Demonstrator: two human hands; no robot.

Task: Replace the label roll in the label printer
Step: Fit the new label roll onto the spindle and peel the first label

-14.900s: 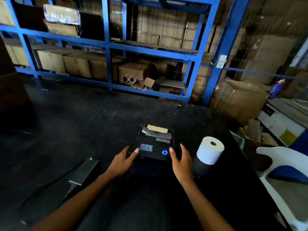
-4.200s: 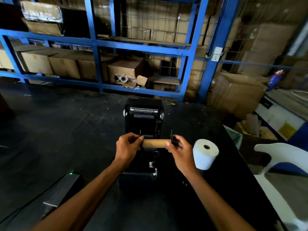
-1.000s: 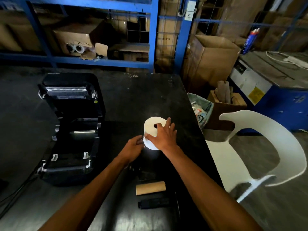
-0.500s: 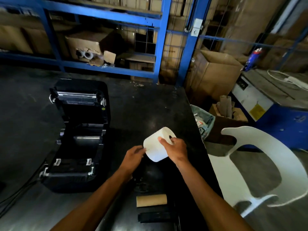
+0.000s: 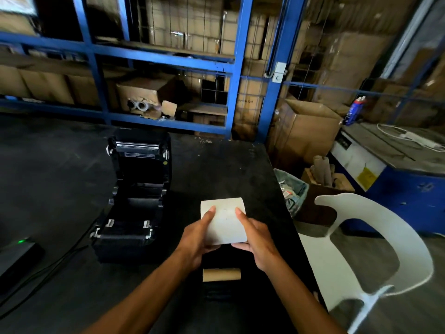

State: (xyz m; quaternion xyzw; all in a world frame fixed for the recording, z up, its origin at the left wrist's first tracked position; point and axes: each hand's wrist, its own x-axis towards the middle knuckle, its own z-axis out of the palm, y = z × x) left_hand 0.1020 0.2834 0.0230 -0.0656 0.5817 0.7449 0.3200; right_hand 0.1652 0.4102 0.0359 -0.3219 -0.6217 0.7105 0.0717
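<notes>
Head view: white label roll point(image 5: 225, 221) held up off the tabletop point(image 5: 216, 165) in both hands, above the near right part of that surface, just right of the open label printer point(image 5: 134, 201). Left hand point(image 5: 197, 239) curled round the roll's left end, thumb laid along the paper face; right hand point(image 5: 255, 237) curled round the right end, thumb likewise on the paper. Roll lying on its side between the palms, curved wall turned upward, core holes hidden behind the hands.

Probably light enough for one hand, yet dense and firm as a full wind of paper; wall likely smooth and a little slippery, so better held by the flat ends than squeezed round the middle. Outer wrap apt to loosen or crease under a hard pinch; loose leading edge, if any, not discernible. Core hole the natural seat for a spindle, though not visible now.

Printer lid tipped back toward the far edge, empty bay facing up, bay clips showing pale at the near side. Bare brown cardboard core point(image 5: 221, 274) lying on the tabletop near the front edge, below the hands, well clear of the printer. Something dark just nearer than the core, too dim to name.
</notes>
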